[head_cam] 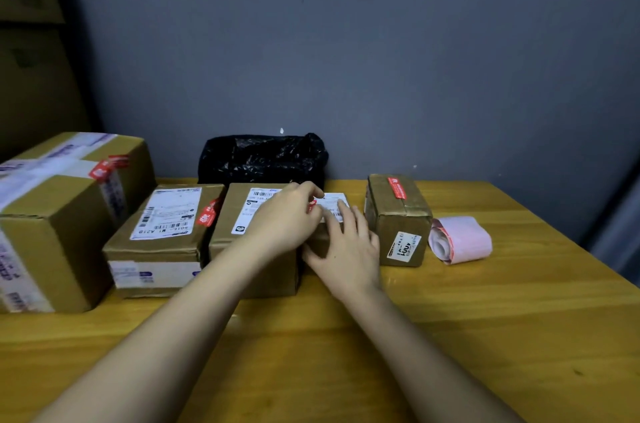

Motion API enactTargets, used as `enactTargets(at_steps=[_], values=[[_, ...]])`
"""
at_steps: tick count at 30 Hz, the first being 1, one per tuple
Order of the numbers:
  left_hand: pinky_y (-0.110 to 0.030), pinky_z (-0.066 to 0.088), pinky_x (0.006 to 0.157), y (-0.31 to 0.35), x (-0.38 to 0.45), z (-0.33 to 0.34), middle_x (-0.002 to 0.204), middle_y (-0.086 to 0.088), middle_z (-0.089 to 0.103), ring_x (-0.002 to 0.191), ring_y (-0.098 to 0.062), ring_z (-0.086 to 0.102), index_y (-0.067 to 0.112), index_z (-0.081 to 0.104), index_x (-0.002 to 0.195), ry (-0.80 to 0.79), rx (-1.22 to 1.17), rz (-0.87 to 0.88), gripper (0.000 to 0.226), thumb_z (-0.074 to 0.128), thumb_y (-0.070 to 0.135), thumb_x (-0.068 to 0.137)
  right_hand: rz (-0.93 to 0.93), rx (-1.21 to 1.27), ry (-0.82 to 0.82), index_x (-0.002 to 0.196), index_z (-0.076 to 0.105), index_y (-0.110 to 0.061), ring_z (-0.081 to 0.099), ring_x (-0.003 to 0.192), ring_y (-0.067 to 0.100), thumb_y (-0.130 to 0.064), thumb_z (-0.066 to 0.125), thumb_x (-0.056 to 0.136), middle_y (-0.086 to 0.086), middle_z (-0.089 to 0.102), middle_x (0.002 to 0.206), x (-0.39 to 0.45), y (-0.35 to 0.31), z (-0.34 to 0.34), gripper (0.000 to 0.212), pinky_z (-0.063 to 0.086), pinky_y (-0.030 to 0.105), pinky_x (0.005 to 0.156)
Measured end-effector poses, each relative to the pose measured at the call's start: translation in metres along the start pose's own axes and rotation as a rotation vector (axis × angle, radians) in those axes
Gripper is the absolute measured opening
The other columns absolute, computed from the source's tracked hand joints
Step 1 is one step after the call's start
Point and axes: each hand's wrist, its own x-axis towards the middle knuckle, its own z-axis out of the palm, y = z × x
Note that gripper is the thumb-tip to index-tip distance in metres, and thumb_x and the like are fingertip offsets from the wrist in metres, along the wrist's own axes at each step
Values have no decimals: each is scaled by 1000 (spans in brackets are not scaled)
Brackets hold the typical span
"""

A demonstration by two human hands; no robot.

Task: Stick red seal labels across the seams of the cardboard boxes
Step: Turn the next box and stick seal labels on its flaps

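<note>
Four cardboard boxes stood in a row on the wooden table (485, 336), three already bearing red seals, with one black plastic bag (263, 157) behind and one pink label roll (462, 240) at the right. The second box (162, 235) read "A21B". At mid-frame the left hand (284, 218) pinched a red seal label (312, 205) on the third box (256, 259), while the right hand (346, 246) lay beside it, fingers nearly straight, touching that box's white shipping label (332, 202).

The surface (485, 318) is showing yellowish wood grain with a light sheen. The boxes (162, 249) are presenting matt brown cardboard, partly covered by glossy clear tape and white paper shipping labels (166, 213). The red seal labels (396, 187) are appearing as smooth paper. The black bag (263, 157) is showing crinkled, glossy plastic. The pink roll (462, 240) is looking like matt paper.
</note>
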Motion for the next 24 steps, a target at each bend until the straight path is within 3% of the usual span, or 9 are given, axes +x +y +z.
enactTargets(at_steps=[3,6,11,16,21,24], values=[[-41,45,92,-2,1,2,119,-3,56,108,-22,54,21,55,120,-2,3,-8,27,47,29,96,49,49,24,148,26,-24,11,146,21,-66,47,81,-1,14,159,1,0,2,82,28,45,111],[-41,46,92,-4,3,4,119,-2,57,109,-21,55,23,56,119,7,-17,-14,26,48,31,95,93,121,44,149,22,-22,16,144,23,-55,60,81,-1,13,158,3,-2,4,84,35,45,108],[-40,43,95,-1,4,5,121,-2,55,112,-21,53,23,53,123,24,-59,-14,29,47,27,95,97,209,99,146,26,-22,21,140,20,-45,64,78,-6,21,155,5,-1,-3,82,38,41,106],[-35,34,105,6,5,4,135,-10,43,126,-24,42,17,43,135,135,-187,20,40,47,19,95,0,286,330,142,37,-15,32,135,22,-39,68,73,-1,37,147,3,-1,-26,79,41,39,103],[-30,25,111,21,-2,2,149,-5,24,137,-18,28,18,26,146,320,-563,-98,67,56,41,91,-106,285,527,141,37,-11,35,134,25,-41,60,71,5,38,146,-3,3,-61,79,39,38,104],[-36,26,115,30,-8,-1,147,-2,29,136,-17,32,22,19,148,190,-847,-185,105,63,68,65,-127,308,611,141,36,-9,36,134,25,-39,63,71,7,35,147,-6,9,-76,80,37,35,107]])
